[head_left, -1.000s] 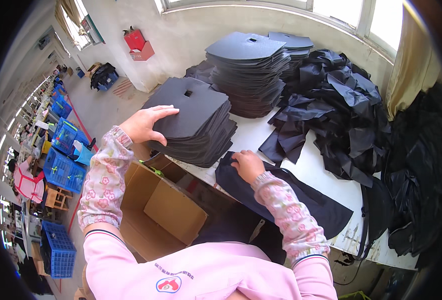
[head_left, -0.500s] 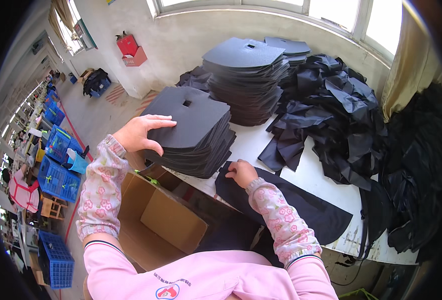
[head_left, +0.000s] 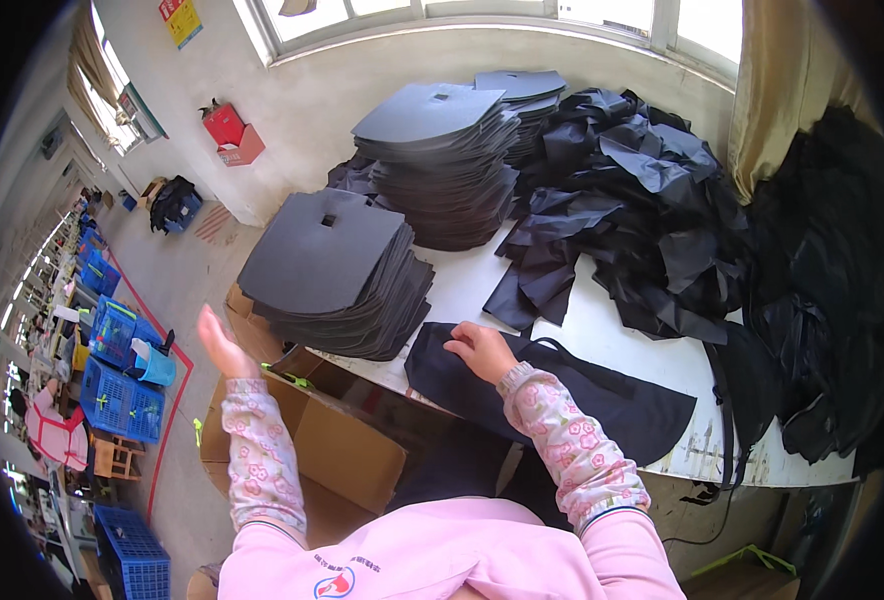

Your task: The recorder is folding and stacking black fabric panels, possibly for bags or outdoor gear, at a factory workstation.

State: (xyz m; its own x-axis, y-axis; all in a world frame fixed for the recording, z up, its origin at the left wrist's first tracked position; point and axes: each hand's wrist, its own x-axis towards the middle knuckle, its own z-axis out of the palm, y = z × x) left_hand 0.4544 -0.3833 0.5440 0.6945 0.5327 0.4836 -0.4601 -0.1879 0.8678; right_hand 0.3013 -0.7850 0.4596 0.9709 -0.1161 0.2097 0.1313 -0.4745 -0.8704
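Observation:
My left hand (head_left: 224, 345) is raised to the left of the nearer stack of dark foam-like sheets (head_left: 312, 250), apart from it. Its fingers are stretched out and nothing is in them. The top sheet has a small square hole. A black fabric piece (head_left: 602, 402) with a curved edge lies along the front of the white table (head_left: 462, 285). My right hand (head_left: 484, 352) rests at its upper left part, with fingers bent and closed on the fabric. A thin black strip arches from the piece just right of this hand.
Behind stands a taller stack of sheets (head_left: 432, 115), beside a large heap of black fabric (head_left: 642, 215). More black material (head_left: 822, 290) hangs at the right. An open cardboard box (head_left: 347, 450) stands below the table's left front edge. Blue crates (head_left: 122, 400) line the floor at far left.
My left hand has come off the nearer stack and moved left and down. My right hand stays at the fabric piece, where a strip now arches up. The whole view has shifted slightly.

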